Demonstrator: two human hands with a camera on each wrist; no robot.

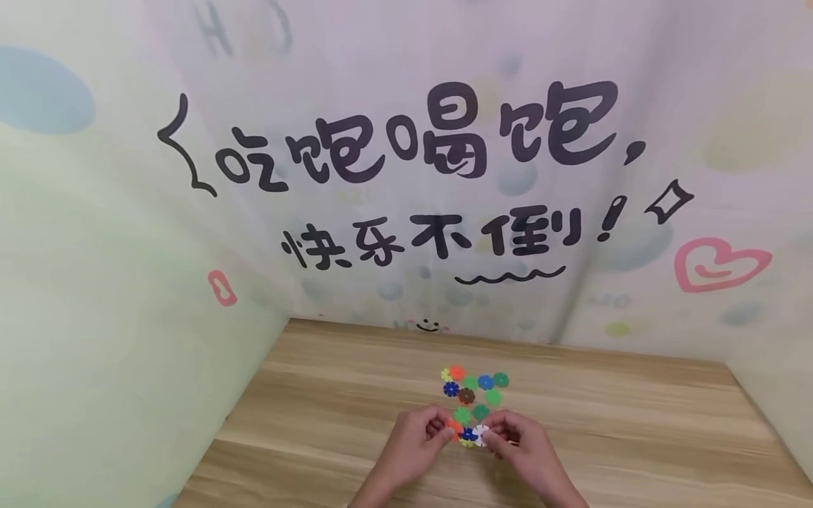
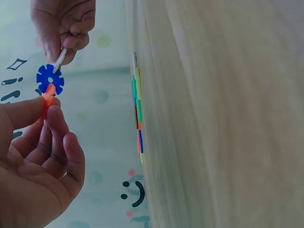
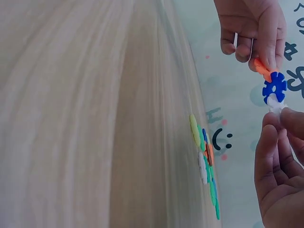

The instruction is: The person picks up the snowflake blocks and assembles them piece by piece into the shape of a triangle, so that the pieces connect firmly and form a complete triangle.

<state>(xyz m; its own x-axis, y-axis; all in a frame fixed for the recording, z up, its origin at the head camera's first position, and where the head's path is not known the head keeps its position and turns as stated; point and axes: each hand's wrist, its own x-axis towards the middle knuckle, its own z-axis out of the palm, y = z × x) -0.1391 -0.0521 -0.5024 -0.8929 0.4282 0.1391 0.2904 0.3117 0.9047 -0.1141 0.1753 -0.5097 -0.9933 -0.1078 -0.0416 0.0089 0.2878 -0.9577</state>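
The left hand (image 1: 414, 443) is clamped on an orange notched disc (image 2: 48, 94) and the right hand (image 1: 527, 444) on a white notched disc (image 1: 480, 434); between them, a blue notched disc (image 3: 274, 87) is held above the worktop (image 1: 635, 423), apparently slotted into both. If unequal pull or twist were applied, a joint could be popped loose and a piece dropped among the coloured discs (image 1: 466, 396) laid flat beyond.

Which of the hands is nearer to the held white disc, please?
Right: the right hand pinches the white disc; the left hand pinches an orange disc, across the blue disc from it.
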